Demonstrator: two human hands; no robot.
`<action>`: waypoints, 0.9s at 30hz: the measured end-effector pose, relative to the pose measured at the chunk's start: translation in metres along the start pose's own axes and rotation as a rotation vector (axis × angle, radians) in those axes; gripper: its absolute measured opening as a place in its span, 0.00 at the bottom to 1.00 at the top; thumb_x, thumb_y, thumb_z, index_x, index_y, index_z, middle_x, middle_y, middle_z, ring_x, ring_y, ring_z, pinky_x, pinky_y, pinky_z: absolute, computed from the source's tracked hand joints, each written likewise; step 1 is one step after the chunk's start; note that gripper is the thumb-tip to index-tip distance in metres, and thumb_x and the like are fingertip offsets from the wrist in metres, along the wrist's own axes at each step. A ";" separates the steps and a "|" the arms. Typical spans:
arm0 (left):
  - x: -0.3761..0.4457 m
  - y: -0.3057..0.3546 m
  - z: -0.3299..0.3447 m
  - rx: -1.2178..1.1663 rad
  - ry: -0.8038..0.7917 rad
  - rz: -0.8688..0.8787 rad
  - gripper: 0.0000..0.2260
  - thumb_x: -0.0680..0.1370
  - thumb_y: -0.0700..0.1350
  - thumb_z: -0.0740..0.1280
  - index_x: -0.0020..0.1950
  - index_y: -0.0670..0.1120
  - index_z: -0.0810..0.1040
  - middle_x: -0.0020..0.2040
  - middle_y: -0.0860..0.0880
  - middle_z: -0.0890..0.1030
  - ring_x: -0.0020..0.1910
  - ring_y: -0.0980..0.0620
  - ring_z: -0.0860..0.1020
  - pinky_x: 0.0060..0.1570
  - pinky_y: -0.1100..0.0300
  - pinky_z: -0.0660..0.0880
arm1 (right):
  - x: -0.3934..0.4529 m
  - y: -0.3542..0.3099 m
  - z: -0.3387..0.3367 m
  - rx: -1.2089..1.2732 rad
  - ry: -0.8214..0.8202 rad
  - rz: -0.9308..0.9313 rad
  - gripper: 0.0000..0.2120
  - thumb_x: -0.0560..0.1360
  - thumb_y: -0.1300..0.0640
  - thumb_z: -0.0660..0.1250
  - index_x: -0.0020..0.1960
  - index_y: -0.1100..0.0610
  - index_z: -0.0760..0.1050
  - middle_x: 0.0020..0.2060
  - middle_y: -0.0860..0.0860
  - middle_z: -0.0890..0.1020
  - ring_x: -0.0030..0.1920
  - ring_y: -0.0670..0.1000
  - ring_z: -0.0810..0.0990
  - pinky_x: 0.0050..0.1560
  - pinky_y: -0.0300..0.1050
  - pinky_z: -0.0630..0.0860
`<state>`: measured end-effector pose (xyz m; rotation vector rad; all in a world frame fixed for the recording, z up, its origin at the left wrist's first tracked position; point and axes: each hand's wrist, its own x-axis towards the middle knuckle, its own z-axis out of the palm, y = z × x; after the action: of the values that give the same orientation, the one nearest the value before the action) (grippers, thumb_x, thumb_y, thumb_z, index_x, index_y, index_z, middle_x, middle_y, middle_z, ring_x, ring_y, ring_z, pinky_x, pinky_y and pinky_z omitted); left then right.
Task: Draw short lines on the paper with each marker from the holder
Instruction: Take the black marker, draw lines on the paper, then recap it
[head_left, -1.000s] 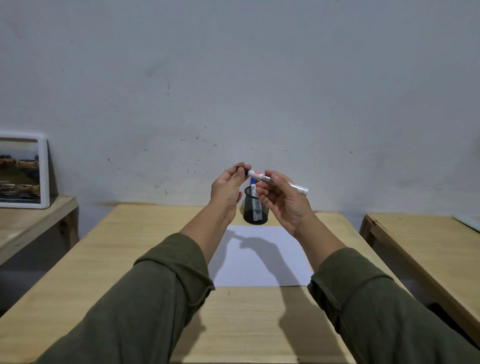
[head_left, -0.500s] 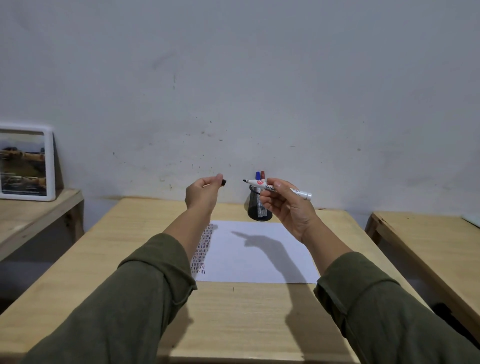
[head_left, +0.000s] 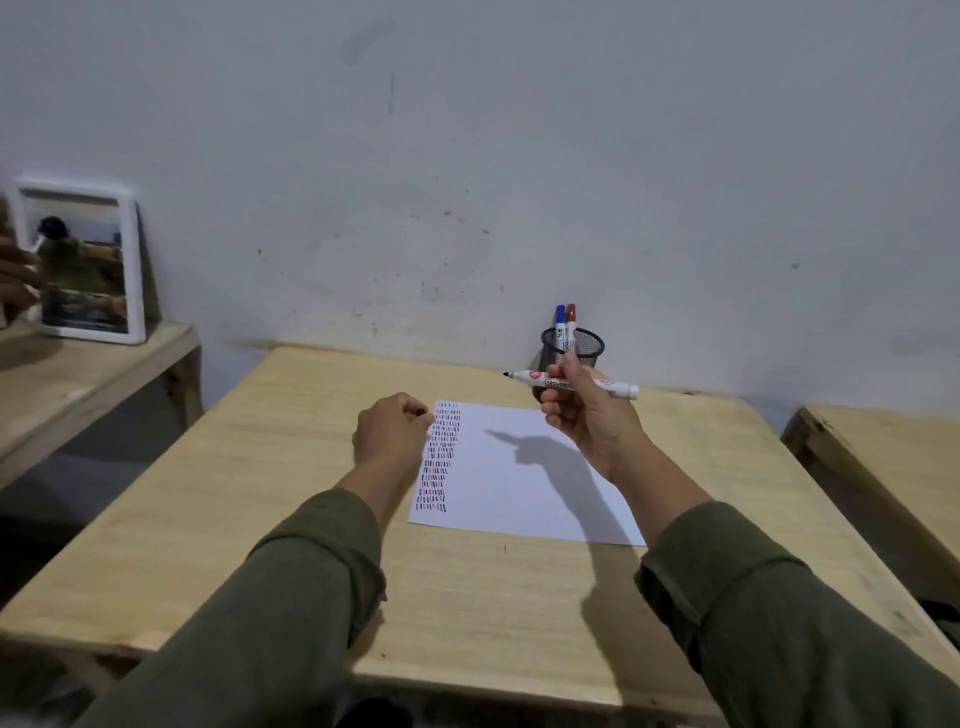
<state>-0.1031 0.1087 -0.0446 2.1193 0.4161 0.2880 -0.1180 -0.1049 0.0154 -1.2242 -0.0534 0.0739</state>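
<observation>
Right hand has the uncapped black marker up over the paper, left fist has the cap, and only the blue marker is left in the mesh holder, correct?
Not quite. The head view shows two markers in the mesh holder: the blue marker and a red marker. The rest holds: the right hand has the uncapped black marker over the paper, and the left hand has the cap.

Pale matt wooden table was seen with visible grain, unvarnished. Smooth white paper sheet was noted as matt. Black metal mesh holder was perforated. White plastic marker barrel was slightly glossy. Olive-green cloth sleeves were soft and matt. Rough painted wall was scuffed. White plastic picture frame was smooth.
</observation>
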 end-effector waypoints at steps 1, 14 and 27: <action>0.000 -0.004 0.001 0.036 -0.003 0.016 0.04 0.72 0.47 0.70 0.45 0.50 0.82 0.47 0.49 0.85 0.49 0.48 0.82 0.55 0.55 0.77 | 0.002 0.004 -0.001 -0.005 0.020 0.006 0.10 0.78 0.52 0.63 0.42 0.56 0.76 0.27 0.50 0.80 0.26 0.45 0.76 0.30 0.35 0.75; 0.004 -0.032 0.014 0.165 -0.043 0.152 0.21 0.73 0.53 0.69 0.64 0.50 0.74 0.60 0.52 0.81 0.63 0.49 0.74 0.65 0.52 0.65 | 0.034 0.048 0.000 -0.084 0.173 0.079 0.07 0.73 0.66 0.67 0.42 0.55 0.78 0.28 0.51 0.74 0.24 0.43 0.70 0.27 0.34 0.68; 0.008 -0.037 0.017 0.144 -0.046 0.167 0.32 0.68 0.56 0.72 0.70 0.51 0.67 0.63 0.53 0.78 0.66 0.52 0.71 0.67 0.52 0.60 | 0.068 0.071 0.021 -0.001 0.234 0.135 0.03 0.74 0.66 0.65 0.48 0.64 0.75 0.18 0.48 0.74 0.17 0.42 0.68 0.18 0.32 0.64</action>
<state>-0.0969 0.1182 -0.0842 2.3023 0.2387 0.3124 -0.0541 -0.0550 -0.0445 -1.2289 0.2332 0.0475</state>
